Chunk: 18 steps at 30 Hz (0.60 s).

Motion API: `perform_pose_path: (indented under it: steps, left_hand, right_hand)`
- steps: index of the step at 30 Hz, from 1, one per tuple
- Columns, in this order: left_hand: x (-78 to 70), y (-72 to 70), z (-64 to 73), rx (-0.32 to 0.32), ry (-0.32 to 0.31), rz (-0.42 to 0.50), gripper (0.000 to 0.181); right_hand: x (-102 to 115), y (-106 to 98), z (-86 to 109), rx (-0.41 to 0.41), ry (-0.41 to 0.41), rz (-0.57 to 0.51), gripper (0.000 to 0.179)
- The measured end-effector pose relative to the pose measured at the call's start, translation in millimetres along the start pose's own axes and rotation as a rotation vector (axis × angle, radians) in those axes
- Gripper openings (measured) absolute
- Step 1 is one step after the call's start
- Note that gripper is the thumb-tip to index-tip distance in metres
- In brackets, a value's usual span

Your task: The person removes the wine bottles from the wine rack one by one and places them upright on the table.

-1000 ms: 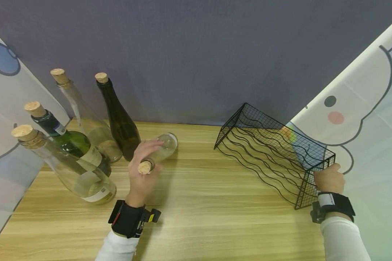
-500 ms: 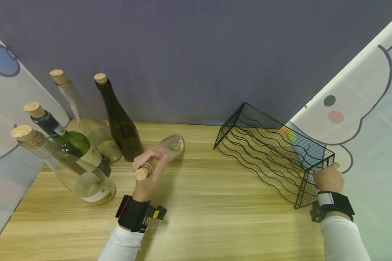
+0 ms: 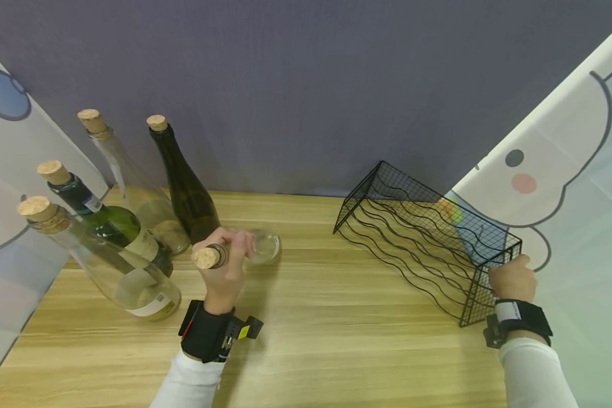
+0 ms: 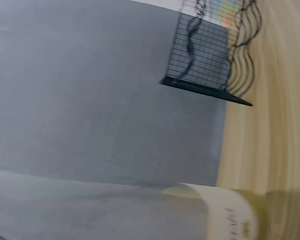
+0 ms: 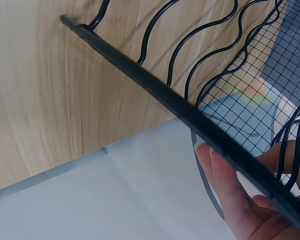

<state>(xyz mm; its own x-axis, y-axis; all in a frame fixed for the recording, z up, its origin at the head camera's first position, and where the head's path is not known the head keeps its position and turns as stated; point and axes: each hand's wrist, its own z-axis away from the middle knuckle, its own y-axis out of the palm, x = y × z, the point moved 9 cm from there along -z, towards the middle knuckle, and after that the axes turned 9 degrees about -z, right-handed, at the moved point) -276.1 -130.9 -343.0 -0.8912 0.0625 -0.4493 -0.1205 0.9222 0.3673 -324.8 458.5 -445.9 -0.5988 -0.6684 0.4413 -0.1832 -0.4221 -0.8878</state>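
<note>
My left hand (image 3: 223,280) grips a clear glass bottle (image 3: 265,248) around its neck, with a cork (image 3: 207,258) showing above the fist. The bottle leans, its neck to the left and its base to the right. In the left wrist view a cream label (image 4: 232,215) wraps the bottle low down, near the wooden table. At the right, my right hand (image 3: 514,280) holds the near end of a black wire bottle rack (image 3: 469,296). Fingertips (image 5: 217,167) and thumb lie either side of the rack's end bar (image 5: 155,90) in the right wrist view.
Several corked bottles stand at the left: a dark brown bottle (image 3: 188,198), a green bottle (image 3: 122,224), a tall clear bottle (image 3: 155,212) and a labelled clear bottle (image 3: 132,283). A grey panel (image 3: 296,102) rises behind the wooden table (image 3: 336,351).
My left fingers have closed around the bottle's neck. Its corked top has moved left, and its base has swung right, then back towards me. The right hand and rack have stayed put.
</note>
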Motion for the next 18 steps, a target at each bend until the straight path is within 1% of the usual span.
perform_pose_path:
  steps: [3,6,8,13,16,18]
  left_hand:
    - [-2.4,1.7,-4.1,-0.009,-0.03,0.065,0.051]
    - [-2.4,3.7,-7.3,-0.005,-0.077,0.073,0.049]
    - [-2.0,5.2,-9.7,0.018,-0.099,0.035,0.049]
    - [-0.8,9.1,-17.5,0.089,-0.138,-0.105,0.046]
    - [-0.4,9.8,-20.2,0.109,-0.171,-0.158,0.041]
    - [-0.1,9.5,-20.6,0.118,-0.195,-0.212,0.038]
  right_hand:
    - [-1,0,0.1,0.002,0.003,-0.004,0.065]
    - [-1,0,0.5,0.004,0.004,-0.003,0.066]
    - [0,0,0.6,0.007,0.005,0.0,0.066]
    - [-2,2,0.0,0.004,0.007,0.004,0.065]
    - [-2,2,-0.5,0.002,0.005,0.0,0.065]
    - [-1,2,-0.8,0.004,0.007,-0.004,0.066]
